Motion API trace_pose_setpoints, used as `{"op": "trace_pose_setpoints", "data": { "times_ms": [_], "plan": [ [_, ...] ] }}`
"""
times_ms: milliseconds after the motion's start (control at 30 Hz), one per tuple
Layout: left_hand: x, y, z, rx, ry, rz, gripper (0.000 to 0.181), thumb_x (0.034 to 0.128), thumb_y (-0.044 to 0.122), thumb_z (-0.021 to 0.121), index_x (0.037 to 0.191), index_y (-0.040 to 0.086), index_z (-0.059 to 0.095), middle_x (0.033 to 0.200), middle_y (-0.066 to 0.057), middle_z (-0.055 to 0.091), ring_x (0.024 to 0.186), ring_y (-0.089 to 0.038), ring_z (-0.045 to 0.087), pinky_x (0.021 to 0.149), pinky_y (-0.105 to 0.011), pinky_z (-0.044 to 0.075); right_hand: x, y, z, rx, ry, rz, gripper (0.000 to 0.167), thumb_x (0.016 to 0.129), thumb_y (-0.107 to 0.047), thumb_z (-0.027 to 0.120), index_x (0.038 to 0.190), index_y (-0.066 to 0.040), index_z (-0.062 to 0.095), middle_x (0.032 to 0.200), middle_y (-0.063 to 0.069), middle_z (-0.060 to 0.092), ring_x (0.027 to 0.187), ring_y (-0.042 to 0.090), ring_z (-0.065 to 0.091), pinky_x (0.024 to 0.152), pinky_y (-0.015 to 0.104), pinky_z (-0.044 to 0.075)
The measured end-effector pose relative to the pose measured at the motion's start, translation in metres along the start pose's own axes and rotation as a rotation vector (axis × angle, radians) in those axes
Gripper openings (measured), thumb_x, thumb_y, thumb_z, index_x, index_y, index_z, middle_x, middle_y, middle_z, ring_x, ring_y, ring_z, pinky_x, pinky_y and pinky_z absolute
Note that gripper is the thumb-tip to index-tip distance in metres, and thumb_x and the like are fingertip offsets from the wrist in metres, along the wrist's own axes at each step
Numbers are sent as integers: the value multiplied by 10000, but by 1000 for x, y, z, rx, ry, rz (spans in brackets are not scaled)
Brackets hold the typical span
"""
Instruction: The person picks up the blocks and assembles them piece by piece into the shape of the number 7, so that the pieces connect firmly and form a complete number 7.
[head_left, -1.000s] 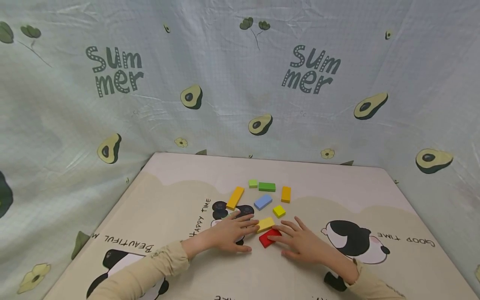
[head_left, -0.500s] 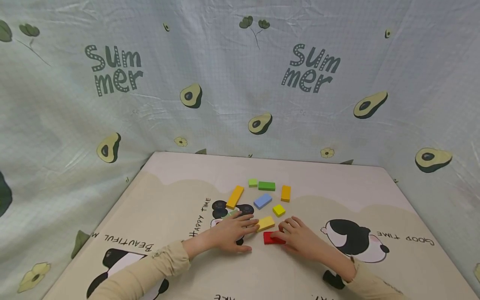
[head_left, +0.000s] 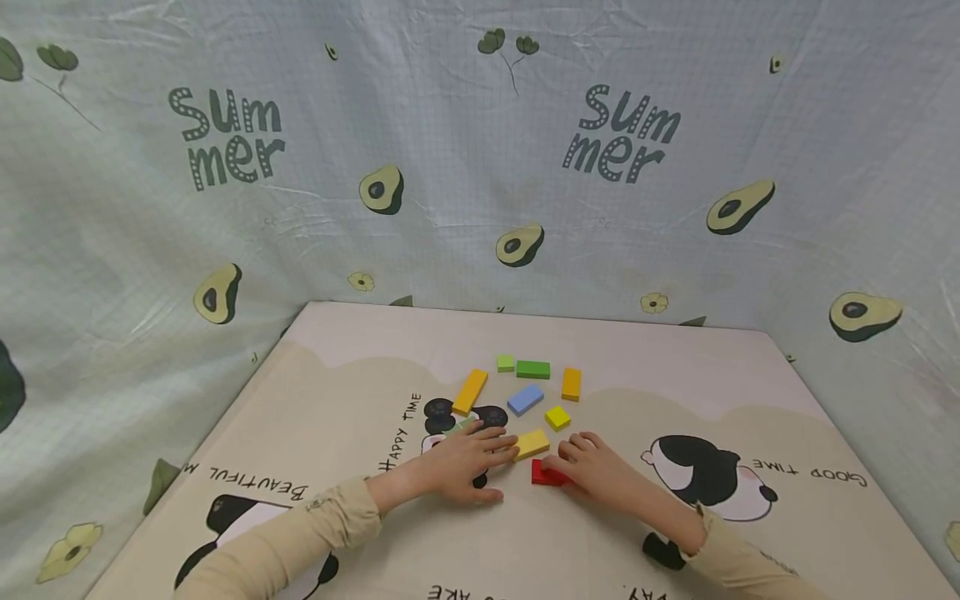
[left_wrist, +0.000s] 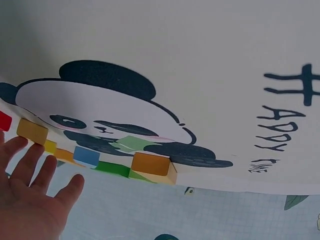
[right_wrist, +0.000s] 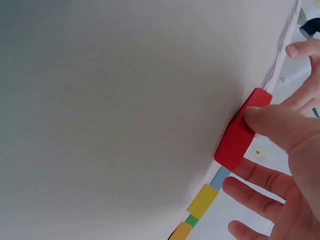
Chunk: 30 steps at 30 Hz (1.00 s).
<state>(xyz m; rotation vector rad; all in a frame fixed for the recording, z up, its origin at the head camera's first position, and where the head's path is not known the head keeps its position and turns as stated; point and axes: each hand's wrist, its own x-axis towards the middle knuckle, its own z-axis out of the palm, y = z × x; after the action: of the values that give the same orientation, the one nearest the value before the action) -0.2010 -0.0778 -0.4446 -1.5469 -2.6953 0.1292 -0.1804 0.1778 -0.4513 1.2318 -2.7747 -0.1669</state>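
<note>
In the head view my right hand (head_left: 600, 477) grips a red block (head_left: 540, 472) that lies near the front of the group. The right wrist view shows the thumb pressed on one face of the red block (right_wrist: 237, 134), with the index finger at its end. My left hand (head_left: 467, 465) lies flat with fingers spread, its fingertips touching the left end of a pale yellow block (head_left: 534, 443). That pale yellow block (left_wrist: 32, 131) also sits at the fingertips in the left wrist view. Part of the red block is hidden by the right fingers.
Beyond the hands lie an orange block (head_left: 470, 392), a blue block (head_left: 526, 400), a small yellow block (head_left: 558, 417), a green block (head_left: 533, 369), a small light-green block (head_left: 506, 363) and another orange block (head_left: 572, 384). A printed curtain (head_left: 450, 167) hangs behind the table.
My right fingers have curled in around the red block. The block has turned to lie more sideways and shifted slightly right. The left hand stays in place on the pale yellow block.
</note>
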Motion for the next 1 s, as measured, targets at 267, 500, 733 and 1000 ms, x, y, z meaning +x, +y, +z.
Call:
{"op": "trace_pose_setpoints", "data": {
  "times_ms": [267,500,733,1000],
  "plan": [
    [1,-1,-1,-8,-16,7,637,860,537,433,1375,171,357,1440,4,334,1322,-211,320,1061,-444,264,-7,3,-3,33,-28,60,450,785,-316,623,1202,-175,528,989,6,587,984,220,515,923,428,395],
    [1,-2,1,-8,-9,16,638,857,535,441,1375,174,356,1439,3,335,1316,-211,327,1055,-447,272,-19,8,-3,-18,-7,80,412,773,-295,620,1143,-118,572,982,15,583,940,209,493,896,414,401],
    [0,-3,1,-18,1,27,635,863,529,433,1378,166,350,1442,-5,329,1320,-224,321,1056,-461,264,-35,15,-3,-39,53,68,345,727,-251,664,1053,-160,596,881,-23,531,866,184,457,843,414,408],
    [-1,-4,1,-6,-13,31,643,865,532,426,1387,169,331,1452,-2,308,1326,-216,310,1058,-448,264,-52,23,-6,-32,63,4,416,666,-209,732,1047,-208,562,916,-36,504,909,197,442,835,433,391]
  ]
}}
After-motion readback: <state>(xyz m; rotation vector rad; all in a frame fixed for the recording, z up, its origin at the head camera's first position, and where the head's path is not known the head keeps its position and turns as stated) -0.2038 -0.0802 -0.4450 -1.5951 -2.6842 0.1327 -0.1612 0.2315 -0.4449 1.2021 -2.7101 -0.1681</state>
